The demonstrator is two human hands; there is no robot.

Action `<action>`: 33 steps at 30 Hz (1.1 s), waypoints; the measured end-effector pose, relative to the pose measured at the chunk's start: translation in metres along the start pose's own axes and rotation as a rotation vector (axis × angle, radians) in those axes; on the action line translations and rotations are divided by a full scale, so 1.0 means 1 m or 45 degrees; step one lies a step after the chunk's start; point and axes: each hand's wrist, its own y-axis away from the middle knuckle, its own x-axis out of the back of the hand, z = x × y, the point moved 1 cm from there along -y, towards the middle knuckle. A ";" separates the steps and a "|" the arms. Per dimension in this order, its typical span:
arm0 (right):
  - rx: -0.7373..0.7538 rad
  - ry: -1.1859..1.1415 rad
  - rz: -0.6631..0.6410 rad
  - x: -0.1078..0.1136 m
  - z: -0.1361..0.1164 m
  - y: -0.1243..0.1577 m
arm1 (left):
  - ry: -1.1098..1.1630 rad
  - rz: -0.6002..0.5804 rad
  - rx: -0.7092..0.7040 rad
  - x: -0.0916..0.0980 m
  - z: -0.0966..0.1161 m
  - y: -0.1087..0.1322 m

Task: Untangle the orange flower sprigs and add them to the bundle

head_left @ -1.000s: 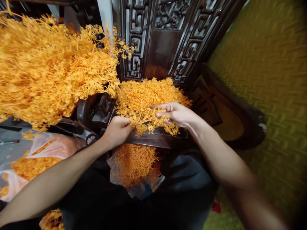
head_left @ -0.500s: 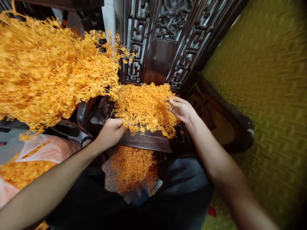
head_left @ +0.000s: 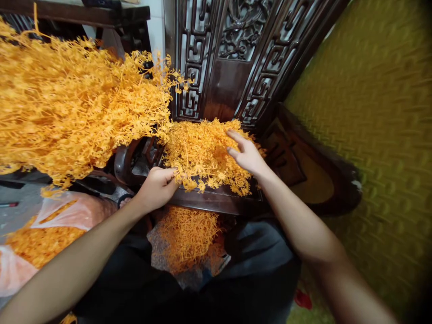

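Note:
A heap of orange-yellow artificial flower sprigs lies on the dark wooden seat before me. At the near left edge of the heap, my left hand is closed in a pinch on a flower sprig, whose blossoms stick out to the right of the thumb. My right hand is over the right side of the heap, fingers apart. I see nothing between them, and whether the fingertips touch the blossoms cannot be told.
Long orange sprigs are piled high at the left. An open bag of orange pieces stands lower left, and a clear bag of orange stems lies between my legs. Behind is a carved chair back; a yellow-green textured surface fills the right.
My right hand has moved left and inward over the heap. My left hand keeps its pinch on the sprig. The view has shifted slightly.

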 end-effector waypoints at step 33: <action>0.552 -0.026 -0.133 -0.013 -0.044 0.052 | -0.003 -0.195 0.062 -0.034 0.027 -0.029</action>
